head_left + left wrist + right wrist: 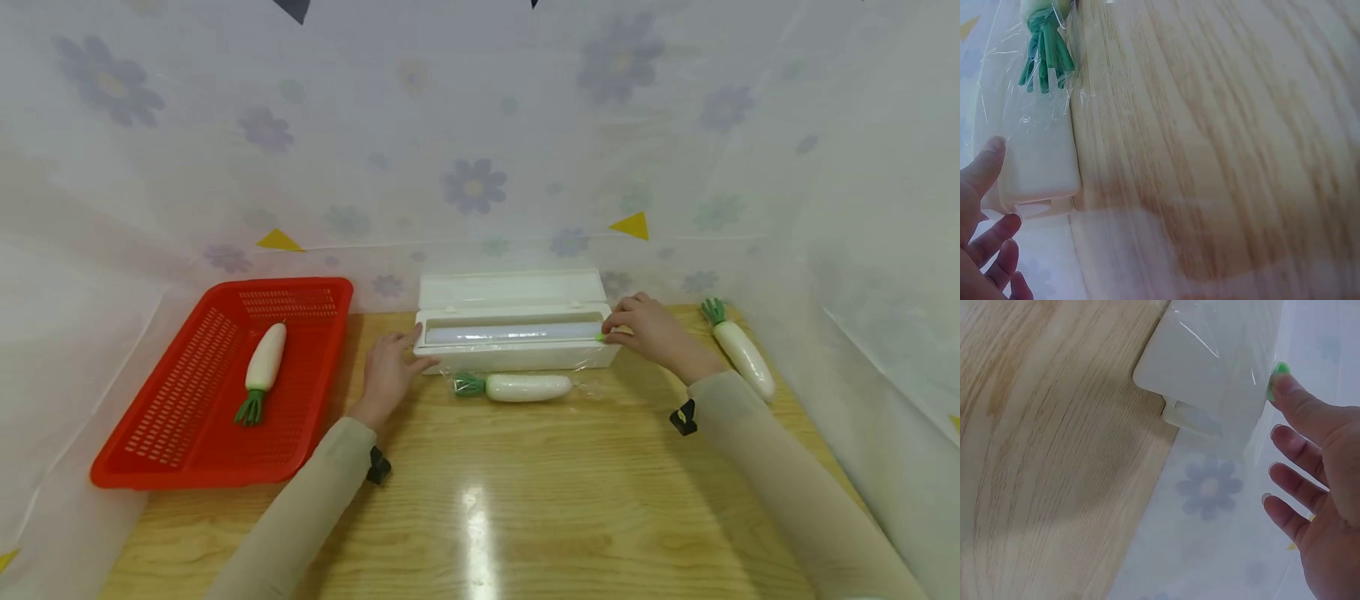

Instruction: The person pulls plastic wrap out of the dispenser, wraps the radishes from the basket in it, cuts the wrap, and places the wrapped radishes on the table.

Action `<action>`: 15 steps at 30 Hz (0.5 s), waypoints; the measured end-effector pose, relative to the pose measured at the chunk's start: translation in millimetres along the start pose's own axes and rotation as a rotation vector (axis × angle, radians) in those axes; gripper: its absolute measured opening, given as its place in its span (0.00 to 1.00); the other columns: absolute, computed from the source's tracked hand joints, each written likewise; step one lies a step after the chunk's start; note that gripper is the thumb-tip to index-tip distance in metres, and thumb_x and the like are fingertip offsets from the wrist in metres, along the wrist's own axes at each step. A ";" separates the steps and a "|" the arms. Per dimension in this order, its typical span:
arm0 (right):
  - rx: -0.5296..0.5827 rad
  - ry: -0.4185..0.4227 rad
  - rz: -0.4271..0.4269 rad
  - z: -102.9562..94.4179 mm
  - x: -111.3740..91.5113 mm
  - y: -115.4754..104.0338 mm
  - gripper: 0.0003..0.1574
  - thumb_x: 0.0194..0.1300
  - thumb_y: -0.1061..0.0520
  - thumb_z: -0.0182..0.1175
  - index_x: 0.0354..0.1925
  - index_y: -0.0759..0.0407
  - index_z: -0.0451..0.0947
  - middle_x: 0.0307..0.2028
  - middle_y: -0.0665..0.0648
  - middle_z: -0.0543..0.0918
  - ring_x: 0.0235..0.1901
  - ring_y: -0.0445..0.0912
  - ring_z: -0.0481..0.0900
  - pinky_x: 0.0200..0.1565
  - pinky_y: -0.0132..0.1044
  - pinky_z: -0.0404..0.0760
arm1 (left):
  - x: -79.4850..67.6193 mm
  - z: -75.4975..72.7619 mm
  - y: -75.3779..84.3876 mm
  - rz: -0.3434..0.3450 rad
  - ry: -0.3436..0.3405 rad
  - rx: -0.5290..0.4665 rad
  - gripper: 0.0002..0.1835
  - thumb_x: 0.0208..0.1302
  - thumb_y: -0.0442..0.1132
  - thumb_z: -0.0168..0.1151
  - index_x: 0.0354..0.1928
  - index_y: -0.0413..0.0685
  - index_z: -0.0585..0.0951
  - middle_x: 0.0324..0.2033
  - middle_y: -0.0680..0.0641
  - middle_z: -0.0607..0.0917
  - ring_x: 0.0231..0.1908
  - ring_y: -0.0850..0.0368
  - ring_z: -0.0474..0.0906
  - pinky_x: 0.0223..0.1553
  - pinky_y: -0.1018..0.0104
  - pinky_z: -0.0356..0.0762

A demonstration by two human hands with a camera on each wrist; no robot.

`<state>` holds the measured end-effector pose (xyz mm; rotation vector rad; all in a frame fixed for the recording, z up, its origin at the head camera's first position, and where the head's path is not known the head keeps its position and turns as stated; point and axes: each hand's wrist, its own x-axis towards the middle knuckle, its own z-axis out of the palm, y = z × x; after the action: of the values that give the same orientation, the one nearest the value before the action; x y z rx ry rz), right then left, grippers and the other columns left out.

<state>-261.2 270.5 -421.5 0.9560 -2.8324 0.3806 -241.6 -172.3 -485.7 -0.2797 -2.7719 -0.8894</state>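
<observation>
White dispenser box [517, 358]: on the surface [570, 500], behind a film-covered radish [528, 387]. Left hand [390, 367]: fingers spread at box end; right hand [648, 329]: thumb against green tab [600, 337], fingers loosely extended. Advisable: box braced, tab slid level, film [592, 389] taut.

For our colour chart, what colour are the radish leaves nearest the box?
The leaves are green, clearest in the left wrist view.

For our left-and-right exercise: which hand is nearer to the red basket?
The left hand. It is at the left end of the white box, just right of the red basket. The right hand is at the box's opposite end, farther from the basket.
</observation>
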 end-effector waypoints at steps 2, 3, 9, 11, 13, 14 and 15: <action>-0.004 0.008 -0.022 0.0 0.0 1.1 0.03 0.66 0.60 0.71 0.39 0.57 0.88 0.40 0.58 0.82 0.44 0.59 0.75 0.48 0.56 0.75 | 0.0 0.0 -0.5 0.001 0.000 -0.005 0.40 0.59 0.52 0.77 0.71 0.45 0.76 0.56 0.32 0.83 0.53 0.35 0.77 0.57 0.43 0.73; -0.009 0.014 -0.032 0.2 0.1 1.8 0.03 0.65 0.60 0.72 0.38 0.57 0.88 0.39 0.58 0.82 0.44 0.59 0.75 0.48 0.56 0.75 | 0.2 0.2 -0.5 -0.003 -0.001 -0.010 0.39 0.60 0.52 0.77 0.71 0.45 0.76 0.56 0.32 0.83 0.53 0.35 0.76 0.57 0.43 0.73; -0.030 0.028 -0.059 2.3 0.7 6.4 0.03 0.63 0.60 0.73 0.37 0.56 0.88 0.39 0.57 0.83 0.43 0.58 0.75 0.46 0.55 0.76 | 0.5 0.9 -0.4 -0.020 -0.001 -0.011 0.40 0.59 0.52 0.77 0.71 0.46 0.76 0.57 0.32 0.83 0.53 0.35 0.76 0.57 0.44 0.73; -0.023 0.028 -0.059 2.1 -0.2 7.6 0.03 0.63 0.61 0.73 0.38 0.57 0.88 0.39 0.57 0.83 0.43 0.58 0.76 0.47 0.56 0.76 | 0.6 1.1 -0.5 -0.016 0.001 -0.003 0.40 0.59 0.52 0.77 0.71 0.45 0.76 0.57 0.32 0.84 0.52 0.35 0.76 0.57 0.44 0.73; -0.015 0.031 -0.051 1.5 -1.7 9.3 0.04 0.63 0.62 0.73 0.38 0.58 0.88 0.38 0.58 0.84 0.44 0.60 0.77 0.48 0.57 0.76 | 0.7 0.9 -0.5 -0.011 0.002 0.002 0.40 0.59 0.52 0.77 0.71 0.45 0.76 0.56 0.32 0.84 0.53 0.35 0.76 0.57 0.43 0.73; -0.001 0.029 -0.037 1.2 -2.6 10.3 0.04 0.63 0.62 0.73 0.38 0.58 0.88 0.38 0.58 0.86 0.44 0.60 0.77 0.48 0.57 0.76 | 0.8 0.7 -0.5 -0.012 0.003 0.001 0.40 0.59 0.52 0.77 0.71 0.45 0.76 0.57 0.32 0.83 0.53 0.35 0.76 0.57 0.43 0.73; 0.014 0.019 -0.015 0.7 -3.6 11.2 0.04 0.64 0.62 0.72 0.39 0.58 0.88 0.39 0.57 0.86 0.44 0.59 0.78 0.47 0.57 0.77 | 0.8 0.5 -0.7 -0.014 0.003 0.001 0.40 0.59 0.52 0.77 0.71 0.45 0.76 0.57 0.32 0.83 0.54 0.35 0.76 0.58 0.43 0.73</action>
<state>-265.2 281.0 -425.1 0.9711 -2.8076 0.4064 -242.7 -172.5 -486.2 -0.2595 -2.7749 -0.8912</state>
